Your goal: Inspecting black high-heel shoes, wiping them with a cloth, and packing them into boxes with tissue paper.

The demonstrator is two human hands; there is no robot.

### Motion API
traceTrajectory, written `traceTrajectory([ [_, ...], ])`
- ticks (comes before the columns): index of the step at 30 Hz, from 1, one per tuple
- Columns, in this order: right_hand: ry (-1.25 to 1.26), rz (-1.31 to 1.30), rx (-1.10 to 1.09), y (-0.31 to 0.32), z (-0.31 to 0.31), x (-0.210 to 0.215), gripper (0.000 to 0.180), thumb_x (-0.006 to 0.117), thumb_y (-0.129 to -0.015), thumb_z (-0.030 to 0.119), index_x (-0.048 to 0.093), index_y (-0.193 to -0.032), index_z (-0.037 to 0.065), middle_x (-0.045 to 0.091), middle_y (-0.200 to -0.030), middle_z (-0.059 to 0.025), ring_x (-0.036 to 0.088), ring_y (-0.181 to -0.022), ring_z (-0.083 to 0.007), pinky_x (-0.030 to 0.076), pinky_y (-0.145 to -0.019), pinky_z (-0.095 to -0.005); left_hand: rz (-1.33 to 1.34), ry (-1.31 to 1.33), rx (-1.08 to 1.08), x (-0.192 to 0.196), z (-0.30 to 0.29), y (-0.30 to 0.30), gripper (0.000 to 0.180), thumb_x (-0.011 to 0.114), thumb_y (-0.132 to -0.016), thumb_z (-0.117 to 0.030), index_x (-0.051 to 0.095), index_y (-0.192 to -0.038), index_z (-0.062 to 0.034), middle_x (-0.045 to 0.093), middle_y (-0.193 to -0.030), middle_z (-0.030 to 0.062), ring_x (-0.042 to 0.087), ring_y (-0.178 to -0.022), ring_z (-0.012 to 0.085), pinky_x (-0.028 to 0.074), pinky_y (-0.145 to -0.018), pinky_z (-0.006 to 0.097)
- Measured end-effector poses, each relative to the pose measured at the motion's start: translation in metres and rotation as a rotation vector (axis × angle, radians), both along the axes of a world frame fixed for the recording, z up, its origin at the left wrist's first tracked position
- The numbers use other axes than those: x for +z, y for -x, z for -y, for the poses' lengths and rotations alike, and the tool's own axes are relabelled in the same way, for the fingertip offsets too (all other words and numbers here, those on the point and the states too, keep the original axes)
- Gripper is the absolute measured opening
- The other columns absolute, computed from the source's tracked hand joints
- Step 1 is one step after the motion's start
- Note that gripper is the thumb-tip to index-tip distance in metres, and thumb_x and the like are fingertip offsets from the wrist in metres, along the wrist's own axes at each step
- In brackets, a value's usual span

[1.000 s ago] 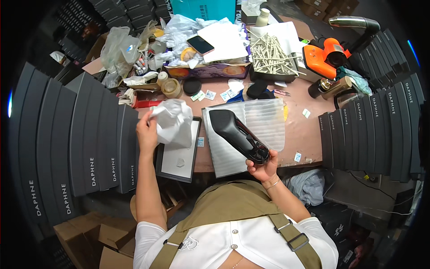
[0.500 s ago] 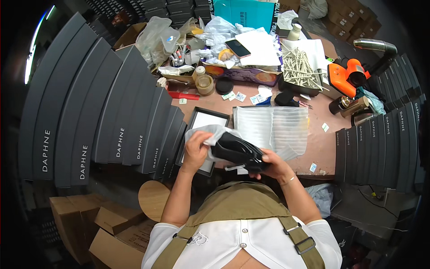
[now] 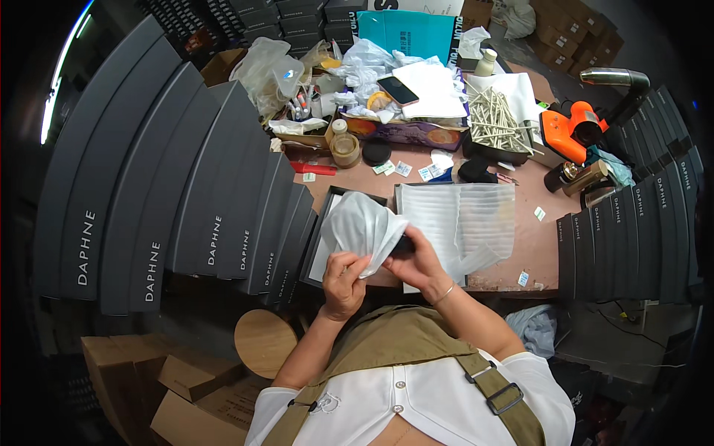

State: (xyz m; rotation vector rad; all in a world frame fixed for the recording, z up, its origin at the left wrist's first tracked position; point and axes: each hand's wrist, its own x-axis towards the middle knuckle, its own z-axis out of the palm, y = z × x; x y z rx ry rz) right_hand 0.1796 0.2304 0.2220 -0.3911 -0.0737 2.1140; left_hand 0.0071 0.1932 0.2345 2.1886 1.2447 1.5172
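A thin white bag (image 3: 361,223) now covers most of a black shoe (image 3: 403,247), and only one dark end shows at the bag's mouth. Pinched fingers of my left hand (image 3: 344,286) grip the bag's lower edge. Around the shoe's exposed end, on the right, my right hand (image 3: 421,264) is closed, with its thumb by the bag's rim. Just beneath lies a dark grey open shoe box (image 3: 314,241) lined with white, partly hidden by the bag and my left hand. To its right, ribbed white wrapping sheets (image 3: 485,215) lie over another dark box part.
Tall rows of dark grey shoe boxes flank me at left (image 3: 190,186) and right (image 3: 628,249). Behind the work area stand a glass jar (image 3: 345,151), a black tray of white sticks (image 3: 497,154) and an orange tool (image 3: 563,136). A round wooden stool (image 3: 265,343) sits below left.
The white bag has gone from bunched at the shoe's left end to covering most of it. My left hand moved right and down; my right hand moved left and up.
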Motion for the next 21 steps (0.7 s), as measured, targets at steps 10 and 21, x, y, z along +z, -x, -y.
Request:
traceTrajectory([
  [10, -0.315, 0.483, 0.086, -0.006, -0.009, -0.037, 0.045, 0.060, -0.088, 0.022, 0.050, -0.124, -0.003, 0.058, -0.119, -0.0147, 0.057, -0.107, -0.0250, 0.046, -0.093, -0.0386, 0.008, -0.002, -0.146, 0.001, 0.005, -0.020, 0.032, 0.066, -0.071, 0.005, 0.068, -0.102, -0.0043, 0.055, -0.089, 0.0093, 0.055, -0.079, 0.0258, 0.047, -0.068, 0.033],
  [21, -1.323, 1.972, -0.289, -0.004, 0.016, -0.078, 0.035, 0.060, -0.081, 0.026, 0.058, -0.111, 0.008, 0.061, -0.103, -0.0143, 0.059, -0.093, -0.0315, 0.048, -0.079, -0.0392, 0.072, 0.165, -0.317, 0.002, 0.035, -0.043, 0.031, 0.064, -0.074, 0.006, 0.066, -0.104, -0.0015, 0.058, -0.084, 0.0098, 0.060, -0.071, 0.0253, 0.049, -0.062, 0.032],
])
